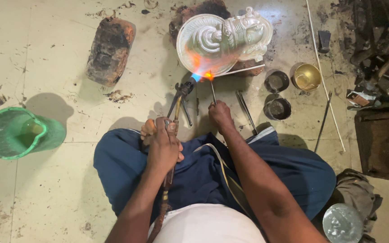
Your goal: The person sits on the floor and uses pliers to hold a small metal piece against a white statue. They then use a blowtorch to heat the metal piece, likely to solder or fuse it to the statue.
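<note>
Left hand [164, 145] clenched around gas torch [179, 96], flame aimed at embossed silver plate [221, 40]. Right hand [220, 113] pinching thin rod [213, 92], tip fed into the heat. Plate propped on brick [248, 67], tilted toward flame.

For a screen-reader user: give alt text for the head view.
A seated person's left hand aims a gas torch while the right hand holds a thin rod at the flame against a silvery embossed metal piece. Small bowls sit nearby.

To my left stands a green plastic jug [16, 132]. A dark burnt brick [110, 50] lies past it. I see two dark round cups [276, 95] beside a shiny gold bowl [306, 76].
</note>
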`<action>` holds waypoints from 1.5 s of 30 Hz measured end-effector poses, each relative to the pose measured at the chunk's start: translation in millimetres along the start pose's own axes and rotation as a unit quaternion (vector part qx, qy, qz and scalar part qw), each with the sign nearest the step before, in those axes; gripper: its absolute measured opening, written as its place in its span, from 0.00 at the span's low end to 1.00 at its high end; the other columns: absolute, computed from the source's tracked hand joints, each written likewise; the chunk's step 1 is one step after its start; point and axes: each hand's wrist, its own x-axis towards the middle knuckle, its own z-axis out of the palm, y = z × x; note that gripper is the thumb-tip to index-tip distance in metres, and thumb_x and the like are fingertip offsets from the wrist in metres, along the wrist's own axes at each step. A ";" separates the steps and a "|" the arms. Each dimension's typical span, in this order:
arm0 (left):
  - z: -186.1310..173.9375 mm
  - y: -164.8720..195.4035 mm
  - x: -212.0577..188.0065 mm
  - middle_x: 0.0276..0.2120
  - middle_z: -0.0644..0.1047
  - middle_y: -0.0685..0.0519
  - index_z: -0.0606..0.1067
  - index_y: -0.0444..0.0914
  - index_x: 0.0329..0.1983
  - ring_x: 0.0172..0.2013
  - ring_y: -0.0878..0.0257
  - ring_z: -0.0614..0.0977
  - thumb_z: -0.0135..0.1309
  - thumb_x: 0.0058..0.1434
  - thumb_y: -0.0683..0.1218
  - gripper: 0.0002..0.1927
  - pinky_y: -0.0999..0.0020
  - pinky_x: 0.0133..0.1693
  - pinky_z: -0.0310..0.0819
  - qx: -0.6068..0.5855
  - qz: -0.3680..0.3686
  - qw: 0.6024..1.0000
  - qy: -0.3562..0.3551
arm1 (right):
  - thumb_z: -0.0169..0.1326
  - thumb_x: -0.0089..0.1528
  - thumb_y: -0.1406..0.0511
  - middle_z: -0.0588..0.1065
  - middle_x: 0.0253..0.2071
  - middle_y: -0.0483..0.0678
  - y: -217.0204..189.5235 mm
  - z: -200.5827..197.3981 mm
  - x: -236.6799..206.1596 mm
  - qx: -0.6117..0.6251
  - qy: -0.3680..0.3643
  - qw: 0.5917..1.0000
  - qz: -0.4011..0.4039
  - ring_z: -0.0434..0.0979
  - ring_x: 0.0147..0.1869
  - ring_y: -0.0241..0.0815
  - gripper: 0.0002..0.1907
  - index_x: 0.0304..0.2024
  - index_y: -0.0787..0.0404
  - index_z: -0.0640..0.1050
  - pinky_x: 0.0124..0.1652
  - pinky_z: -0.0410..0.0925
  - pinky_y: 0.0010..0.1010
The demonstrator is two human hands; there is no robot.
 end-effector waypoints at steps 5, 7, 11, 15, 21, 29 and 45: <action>2.1 -6.6 2.0 0.15 0.74 0.49 0.64 0.38 0.50 0.10 0.58 0.77 0.41 0.73 0.52 0.13 0.66 0.12 0.69 0.016 -0.006 1.000 0.010 | 0.42 0.67 0.60 0.80 0.41 0.63 -1.2 2.5 1.2 -0.024 -0.002 0.999 -0.022 0.79 0.49 0.63 0.19 0.39 0.64 0.81 0.51 0.70 0.48; 1.8 -8.2 4.3 0.15 0.74 0.49 0.64 0.38 0.50 0.11 0.58 0.78 0.41 0.72 0.51 0.12 0.66 0.12 0.70 0.022 0.011 1.000 0.015 | 0.43 0.67 0.60 0.79 0.41 0.64 -0.3 4.7 2.5 -0.015 0.005 1.000 -0.008 0.78 0.49 0.64 0.18 0.40 0.65 0.81 0.49 0.69 0.49; 1.4 -11.0 4.0 0.15 0.74 0.49 0.64 0.37 0.48 0.11 0.58 0.79 0.42 0.72 0.49 0.11 0.65 0.12 0.71 0.023 0.038 0.999 0.021 | 0.43 0.66 0.60 0.79 0.41 0.63 2.9 7.8 4.2 -0.008 0.003 1.000 -0.011 0.78 0.48 0.64 0.18 0.39 0.65 0.80 0.48 0.69 0.49; 0.0 -11.7 4.8 0.15 0.74 0.48 0.64 0.37 0.49 0.11 0.57 0.78 0.41 0.73 0.49 0.10 0.64 0.12 0.70 0.011 0.001 1.000 0.004 | 0.43 0.68 0.61 0.78 0.42 0.66 4.6 10.1 5.6 -0.039 0.002 0.999 -0.024 0.77 0.49 0.67 0.18 0.40 0.67 0.80 0.49 0.69 0.50; -0.1 -12.7 8.1 0.15 0.74 0.48 0.63 0.37 0.50 0.10 0.57 0.78 0.42 0.73 0.49 0.11 0.63 0.12 0.70 0.009 -0.005 1.000 0.009 | 0.43 0.68 0.61 0.77 0.42 0.66 4.2 12.5 5.2 -0.013 0.000 1.000 0.006 0.77 0.49 0.66 0.17 0.42 0.67 0.78 0.47 0.68 0.50; 2.1 -18.2 5.1 0.13 0.72 0.48 0.62 0.37 0.50 0.11 0.56 0.79 0.44 0.72 0.48 0.11 0.62 0.13 0.70 0.020 0.049 0.998 0.032 | 0.43 0.68 0.61 0.78 0.40 0.63 6.4 13.3 4.2 -0.001 0.000 1.000 -0.007 0.78 0.47 0.63 0.17 0.40 0.67 0.78 0.46 0.68 0.49; 0.5 -22.6 9.5 0.17 0.76 0.44 0.60 0.34 0.58 0.11 0.52 0.81 0.42 0.71 0.51 0.19 0.62 0.17 0.74 0.036 0.117 0.990 0.068 | 0.44 0.68 0.60 0.79 0.36 0.62 6.2 18.9 6.3 -0.011 -0.005 1.000 0.022 0.78 0.43 0.61 0.17 0.38 0.64 0.80 0.44 0.69 0.47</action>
